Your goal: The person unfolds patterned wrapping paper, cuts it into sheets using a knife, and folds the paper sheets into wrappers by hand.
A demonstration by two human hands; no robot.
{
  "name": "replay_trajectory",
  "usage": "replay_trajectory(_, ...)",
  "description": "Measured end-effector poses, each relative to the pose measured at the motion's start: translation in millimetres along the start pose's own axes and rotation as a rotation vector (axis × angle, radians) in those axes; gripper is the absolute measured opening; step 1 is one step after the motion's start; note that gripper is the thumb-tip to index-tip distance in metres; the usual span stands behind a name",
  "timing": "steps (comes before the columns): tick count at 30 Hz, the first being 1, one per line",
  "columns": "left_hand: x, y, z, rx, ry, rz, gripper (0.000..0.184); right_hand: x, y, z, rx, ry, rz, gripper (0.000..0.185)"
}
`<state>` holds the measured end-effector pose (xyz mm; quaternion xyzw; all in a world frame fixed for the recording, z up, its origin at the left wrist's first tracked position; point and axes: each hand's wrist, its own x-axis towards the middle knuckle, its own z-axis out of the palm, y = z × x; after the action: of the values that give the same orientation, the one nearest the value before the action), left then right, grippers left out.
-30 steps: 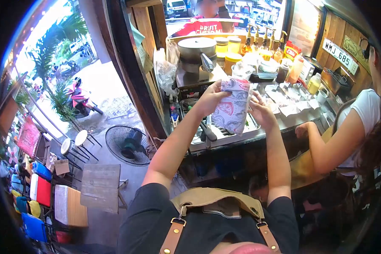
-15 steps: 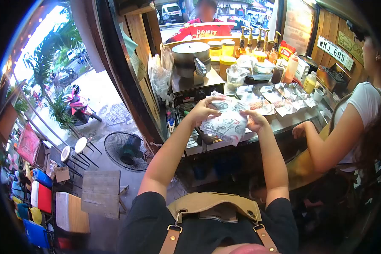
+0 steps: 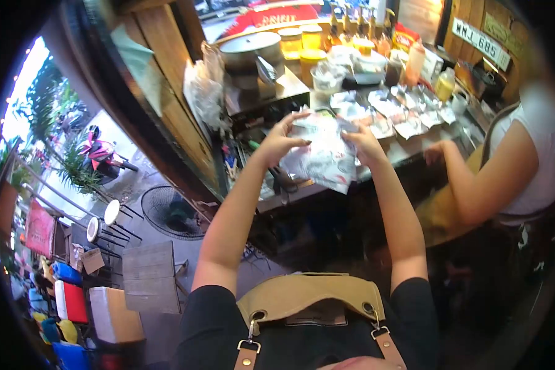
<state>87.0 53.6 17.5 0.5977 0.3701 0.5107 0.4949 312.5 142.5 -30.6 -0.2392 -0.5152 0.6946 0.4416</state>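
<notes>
A printed sheet of food wrapping paper (image 3: 322, 154) hangs between my two hands at the front of the counter, slightly blurred. My left hand (image 3: 282, 142) grips its left side, thumb on the near face and fingers over the top edge. My right hand (image 3: 365, 145) pinches the upper right part of the paper. Whether anything lies inside or behind the sheet, I cannot tell. Just beyond my right hand, several foil-lined paper wraps (image 3: 407, 123) stand in a row on the counter. Dark-handled utensils (image 3: 283, 182) lie below my left hand.
A large pot (image 3: 250, 46) stands on a steel stove at the back left, beside yellow jars (image 3: 291, 44) and pump bottles. A plastic bag (image 3: 203, 92) hangs on the post. At right, a co-worker's arm (image 3: 475, 179) reaches the counter edge. A fan (image 3: 174, 213) stands left.
My view has tilted and shifted, so the counter sits higher and further left. Both hands still hold the paper, which appears a little lower against the counter.
</notes>
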Motion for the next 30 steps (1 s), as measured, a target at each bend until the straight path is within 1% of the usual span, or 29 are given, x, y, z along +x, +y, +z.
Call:
replay_trajectory(1,-4.1,8.3,0.3,-0.058,-0.065,-0.133,0.058,-6.8,-5.4,7.1,0.092,0.004,0.018,0.038)
replay_trajectory(2,-3.1,6.5,-2.0,-0.065,-0.131,-0.160,0.057,-8.7,-13.6,14.4,0.181,-0.007,0.026,0.039)
replay_trajectory(4,3.2,-4.4,-9.8,0.050,-0.093,-0.184,0.055,-5.2,-6.6,-0.6,0.232,-0.004,0.239,0.037)
replay_trajectory(5,5.0,-9.1,-7.3,0.220,0.028,-0.141,0.054,-6.4,-1.8,-8.5,0.063,0.131,0.368,0.032)
replay_trajectory(6,4.9,-7.4,-7.0,0.240,0.008,-0.136,0.058,-6.0,7.3,-17.0,0.022,0.007,0.307,0.032)
replay_trajectory(7,6.8,-15.3,-2.9,0.125,-0.017,-0.014,0.064,-4.8,4.9,-21.1,-0.114,0.032,0.342,0.033)
replay_trajectory(8,11.3,-33.3,-7.3,0.088,-0.093,0.137,0.072,-11.0,-7.9,1.2,-0.272,0.146,0.231,0.033)
replay_trajectory(9,18.3,-33.9,-5.8,0.498,-0.045,0.387,0.075,-0.7,3.4,-14.7,-0.218,0.056,0.062,0.033)
replay_trajectory(10,30.8,-42.9,-4.2,0.680,0.000,0.409,0.072,6.5,-0.9,-16.2,-0.518,0.085,-0.128,0.036)
replay_trajectory(11,19.4,-15.5,11.4,0.795,0.169,0.504,0.065,25.6,4.9,-37.8,-0.845,0.151,-0.243,0.033)
replay_trajectory(12,14.2,-4.5,19.7,0.682,0.282,0.654,0.061,24.1,-2.9,-10.8,-0.583,0.144,-0.316,0.027)
replay_trajectory(14,13.0,-1.6,28.6,0.700,0.394,0.848,0.053,22.1,5.0,-3.1,-0.488,0.301,-0.466,0.025)
replay_trajectory(16,4.2,-0.2,29.6,0.330,0.408,0.594,0.046,28.0,12.4,-11.8,-0.421,0.181,-0.419,0.030)
replay_trajectory(17,21.3,-25.3,18.0,0.359,0.404,0.547,0.044,33.5,18.2,-20.4,-0.414,0.154,-0.397,0.033)
replay_trajectory(18,16.9,-23.6,13.3,0.351,0.428,0.547,0.044,34.4,16.0,-18.1,-0.426,0.134,-0.388,0.033)
replay_trajectory(20,0.6,-7.1,11.0,0.419,0.317,0.438,0.046,28.2,7.3,-14.7,-0.258,0.094,-0.308,0.033)
replay_trajectory(21,-7.7,3.3,11.5,0.338,0.255,0.574,0.053,28.0,3.3,-12.7,-0.149,0.071,-0.228,0.033)
replay_trajectory(22,5.4,-15.9,8.1,0.425,0.349,0.435,0.064,49.8,15.8,-51.6,-0.284,0.138,-0.164,0.033)
replay_trajectory(23,9.7,-19.5,6.0,0.410,0.365,0.438,0.075,51.8,12.0,-53.2,-0.322,0.144,-0.177,0.034)
replay_trajectory(24,20.6,-28.5,-1.0,0.554,0.443,0.509,0.071,46.0,11.1,-39.3,-0.324,0.135,-0.206,0.035)
replay_trajectory(25,36.4,-43.1,-11.4,0.610,0.438,0.638,0.058,39.1,7.6,-24.8,-0.309,0.134,-0.228,0.037)
replay_trajectory(26,33.9,-29.7,-10.4,0.317,0.334,0.351,0.044,33.8,2.8,-12.0,-0.305,0.134,-0.243,0.038)
replay_trajectory(27,33.8,-25.6,-8.9,0.414,0.411,0.347,0.043,27.1,-4.2,-0.6,-0.335,0.143,-0.274,0.039)
replay_trajectory(28,34.4,-21.3,-7.7,0.510,0.490,0.336,0.041,25.7,-9.4,0.5,-0.688,0.086,-0.501,0.040)
replay_trajectory(29,36.7,-26.2,-9.9,0.491,0.480,0.391,0.035,35.5,-2.7,-18.0,-0.328,0.010,-0.367,0.040)
replay_trajectory(30,36.0,-25.6,-8.0,0.424,0.535,0.431,0.038,29.4,-3.3,-6.9,-0.304,0.120,-0.293,0.037)
